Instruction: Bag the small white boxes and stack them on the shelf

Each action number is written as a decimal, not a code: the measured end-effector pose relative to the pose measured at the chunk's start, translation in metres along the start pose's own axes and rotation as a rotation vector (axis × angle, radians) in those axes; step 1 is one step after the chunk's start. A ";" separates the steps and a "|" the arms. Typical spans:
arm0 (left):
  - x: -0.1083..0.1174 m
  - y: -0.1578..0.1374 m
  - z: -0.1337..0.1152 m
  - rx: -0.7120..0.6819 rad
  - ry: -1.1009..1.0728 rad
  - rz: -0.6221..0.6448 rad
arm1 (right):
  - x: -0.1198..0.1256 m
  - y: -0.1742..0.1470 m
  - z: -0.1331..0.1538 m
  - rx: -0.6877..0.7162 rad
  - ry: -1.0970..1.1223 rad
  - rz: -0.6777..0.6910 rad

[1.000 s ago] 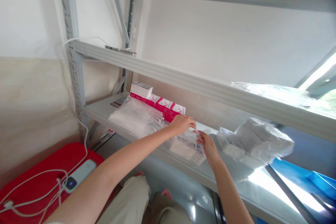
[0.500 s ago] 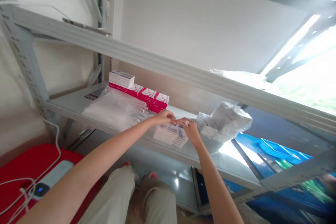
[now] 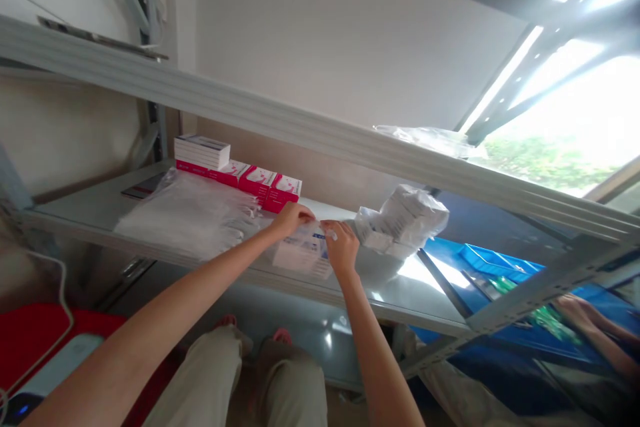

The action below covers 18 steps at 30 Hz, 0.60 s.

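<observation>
Shelving of grey steel [image 3: 320, 140] fills the frame, its lower shelf [image 3: 90, 210] carrying everything I work with. Largest on it is a flat heap of clear plastic bags [image 3: 185, 217] at left, then a bagged bundle of white packs [image 3: 405, 220] at right, then a row of pink boxes [image 3: 260, 183] along the back with a white stack of boxes [image 3: 203, 150] on top. Smallest, at the front middle of the shelf, lies a small clear pouch with a printed white pack inside [image 3: 300, 255]. My left hand [image 3: 291, 219] pinches its upper edge from the left, fingers closed on the film; my right hand [image 3: 341, 248] grips the same edge from the right, also closed on it. The pouch sits directly beneath and between both hands, its bottom resting on the shelf. I judge it light, the film soft and slippery, the pack within fairly stiff; the top edge, where both hands meet, looks the surest place to hold.
</observation>
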<state>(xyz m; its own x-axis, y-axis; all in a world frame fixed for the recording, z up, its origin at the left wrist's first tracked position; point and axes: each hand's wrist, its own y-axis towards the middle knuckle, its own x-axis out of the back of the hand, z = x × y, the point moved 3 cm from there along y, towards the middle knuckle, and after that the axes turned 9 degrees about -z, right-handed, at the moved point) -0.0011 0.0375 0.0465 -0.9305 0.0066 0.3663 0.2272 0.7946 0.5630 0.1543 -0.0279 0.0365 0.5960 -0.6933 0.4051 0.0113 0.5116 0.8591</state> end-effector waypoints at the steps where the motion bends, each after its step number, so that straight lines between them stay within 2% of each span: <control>1: 0.003 -0.001 -0.001 0.012 0.002 -0.018 | 0.002 -0.004 -0.001 -0.010 -0.009 -0.007; 7: 0.019 -0.007 0.005 0.088 -0.061 -0.089 | 0.015 -0.040 0.003 -0.069 -0.050 -0.061; 11: 0.027 -0.003 0.007 0.123 -0.108 -0.069 | 0.019 -0.062 0.011 -0.044 -0.110 -0.117; 15: 0.031 0.003 0.006 0.045 -0.112 0.010 | 0.025 -0.078 0.016 -0.086 -0.207 -0.186; 18: 0.028 0.004 0.016 -0.011 -0.054 0.021 | 0.028 -0.090 0.025 -0.036 -0.226 -0.163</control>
<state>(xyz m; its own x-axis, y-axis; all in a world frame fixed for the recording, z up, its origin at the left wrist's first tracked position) -0.0311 0.0507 0.0470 -0.9396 0.0556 0.3378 0.2493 0.7873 0.5639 0.1497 -0.1064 -0.0218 0.3900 -0.8616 0.3249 0.1236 0.3987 0.9087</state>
